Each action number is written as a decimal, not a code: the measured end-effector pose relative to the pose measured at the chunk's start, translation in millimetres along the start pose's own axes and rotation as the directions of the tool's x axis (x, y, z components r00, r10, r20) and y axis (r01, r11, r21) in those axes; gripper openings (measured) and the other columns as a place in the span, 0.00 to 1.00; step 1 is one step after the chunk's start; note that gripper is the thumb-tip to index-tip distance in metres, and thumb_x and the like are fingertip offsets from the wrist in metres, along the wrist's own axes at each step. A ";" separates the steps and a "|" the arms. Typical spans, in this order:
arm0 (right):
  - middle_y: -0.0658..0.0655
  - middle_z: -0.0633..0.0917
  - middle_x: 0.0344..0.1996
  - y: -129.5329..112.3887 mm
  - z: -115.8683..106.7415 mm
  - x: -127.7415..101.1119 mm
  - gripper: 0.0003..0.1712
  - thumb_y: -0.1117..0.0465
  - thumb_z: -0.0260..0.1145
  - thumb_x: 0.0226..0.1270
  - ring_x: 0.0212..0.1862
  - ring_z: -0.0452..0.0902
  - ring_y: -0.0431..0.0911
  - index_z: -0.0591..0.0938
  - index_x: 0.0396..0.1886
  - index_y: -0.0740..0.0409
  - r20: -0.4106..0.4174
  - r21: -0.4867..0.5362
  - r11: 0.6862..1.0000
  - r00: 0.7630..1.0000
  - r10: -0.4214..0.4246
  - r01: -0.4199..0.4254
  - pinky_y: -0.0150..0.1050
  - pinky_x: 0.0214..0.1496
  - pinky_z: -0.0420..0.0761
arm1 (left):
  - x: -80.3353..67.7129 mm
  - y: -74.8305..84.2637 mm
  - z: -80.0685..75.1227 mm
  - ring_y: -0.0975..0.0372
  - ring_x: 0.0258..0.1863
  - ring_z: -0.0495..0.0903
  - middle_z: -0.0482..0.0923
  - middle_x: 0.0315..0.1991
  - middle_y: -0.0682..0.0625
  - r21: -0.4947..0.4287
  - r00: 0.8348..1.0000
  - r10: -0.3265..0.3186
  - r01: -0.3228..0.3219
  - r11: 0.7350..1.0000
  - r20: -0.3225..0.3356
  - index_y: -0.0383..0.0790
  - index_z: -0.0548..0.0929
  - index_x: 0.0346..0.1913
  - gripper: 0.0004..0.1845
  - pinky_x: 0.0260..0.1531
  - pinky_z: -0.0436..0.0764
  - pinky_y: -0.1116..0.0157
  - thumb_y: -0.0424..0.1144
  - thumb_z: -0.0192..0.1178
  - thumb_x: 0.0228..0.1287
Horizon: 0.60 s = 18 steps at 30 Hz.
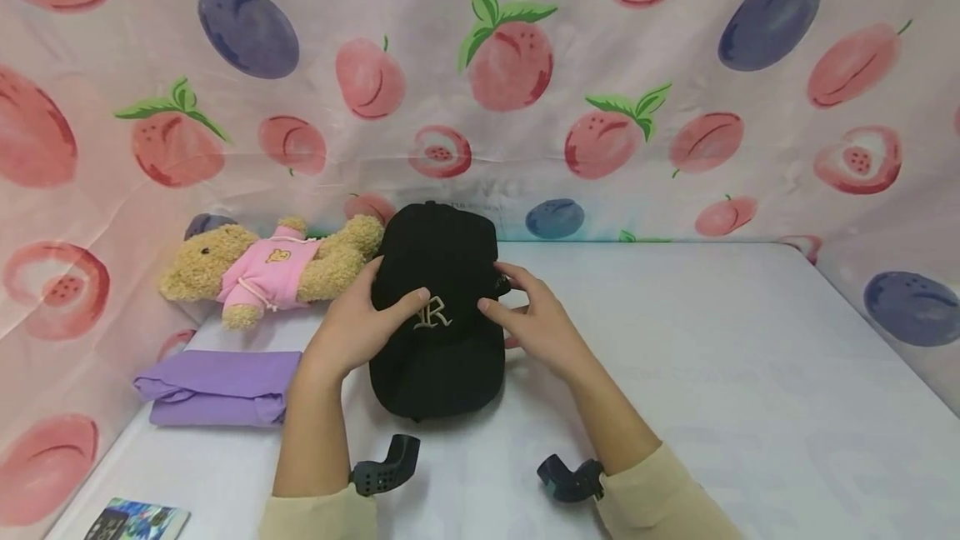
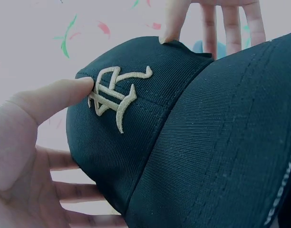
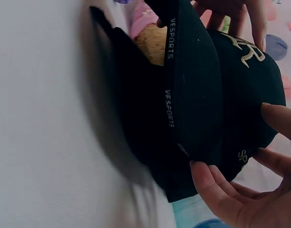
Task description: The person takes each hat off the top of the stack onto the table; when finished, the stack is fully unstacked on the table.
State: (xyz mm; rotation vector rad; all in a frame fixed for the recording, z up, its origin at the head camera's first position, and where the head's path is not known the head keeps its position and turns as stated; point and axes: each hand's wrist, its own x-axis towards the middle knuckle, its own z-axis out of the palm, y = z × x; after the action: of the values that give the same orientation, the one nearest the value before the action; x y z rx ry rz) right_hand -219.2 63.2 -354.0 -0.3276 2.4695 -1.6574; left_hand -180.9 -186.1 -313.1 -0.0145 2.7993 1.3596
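A black cap (image 1: 438, 307) with a pale embroidered letter lies on the white table (image 1: 712, 373), brim toward me. My left hand (image 1: 367, 319) grips its left side, and in the left wrist view the thumb (image 2: 55, 97) presses beside the embroidery on the cap (image 2: 183, 142). My right hand (image 1: 525, 315) grips the cap's right side, thumb on the front. The right wrist view has this hand's fingers (image 3: 217, 187) curled under the cap (image 3: 207, 95) at its rim. The cap's underside is hidden.
A teddy bear (image 1: 262, 269) in a pink top lies at the back left, touching the cap's crown. A folded purple cloth (image 1: 217, 386) sits left of my left arm. A printed card (image 1: 138, 521) lies at the front-left corner. Fruit-print fabric (image 1: 525, 65) walls the table.
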 end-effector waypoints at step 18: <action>0.57 0.64 0.79 -26.0 -39.7 -14.2 0.42 0.43 0.69 0.71 0.57 0.85 0.55 0.64 0.81 0.41 -0.039 -0.109 0.991 0.996 -0.085 0.081 0.48 0.46 0.88 | -8.8 36.3 13.7 0.52 0.76 0.65 0.64 0.78 0.49 -0.068 0.993 0.069 -0.076 0.995 -0.094 0.52 0.56 0.82 0.50 0.74 0.64 0.41 0.69 0.62 0.64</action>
State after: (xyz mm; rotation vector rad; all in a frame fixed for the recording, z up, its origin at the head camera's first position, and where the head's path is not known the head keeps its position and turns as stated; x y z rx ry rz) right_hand -212.7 92.9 -314.9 -0.4171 2.6171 -1.5820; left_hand -172.5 -153.0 -292.8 0.0240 2.8503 1.5124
